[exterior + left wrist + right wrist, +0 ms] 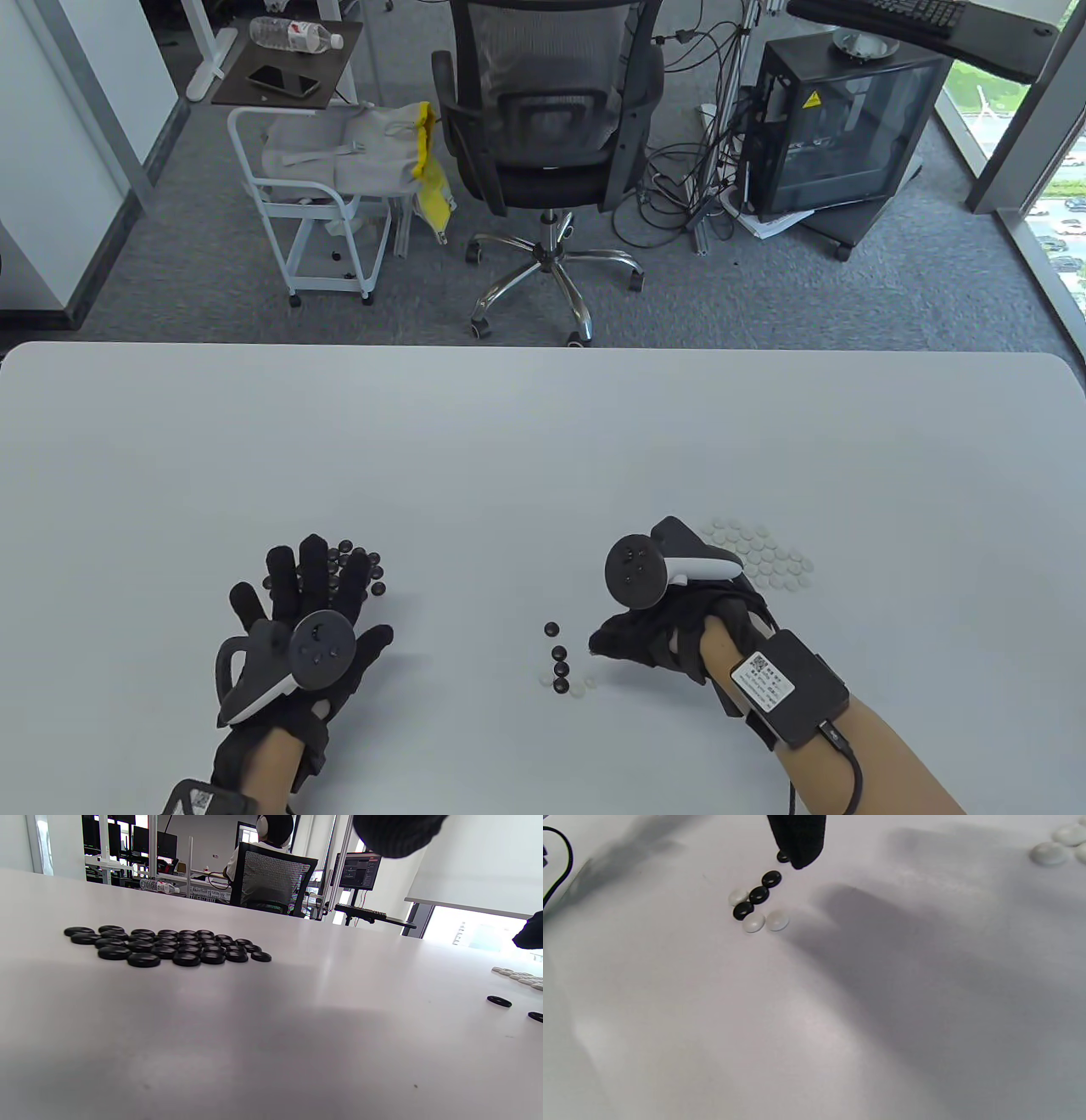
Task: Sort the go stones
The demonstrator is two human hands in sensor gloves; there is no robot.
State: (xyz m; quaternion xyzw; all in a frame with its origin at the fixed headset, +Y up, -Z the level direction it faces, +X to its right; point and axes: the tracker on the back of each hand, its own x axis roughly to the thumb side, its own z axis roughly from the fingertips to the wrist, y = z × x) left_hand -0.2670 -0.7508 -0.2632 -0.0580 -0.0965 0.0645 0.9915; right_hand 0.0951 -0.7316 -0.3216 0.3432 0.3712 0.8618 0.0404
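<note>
While the left hand (297, 628) lies spread by the black pile (165, 946), the curled, empty-looking right hand (657, 632) nears mixed stones (757, 902).

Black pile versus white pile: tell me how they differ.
The black pile lies by the left hand, whose spread fingers partly cover it; the white pile lies behind the right hand, partly hidden. Both are flat, tightly packed single-colour clusters on the table.

Black stones (169, 946) and white stones (768, 556) — on a plain white table (543, 441).
</note>
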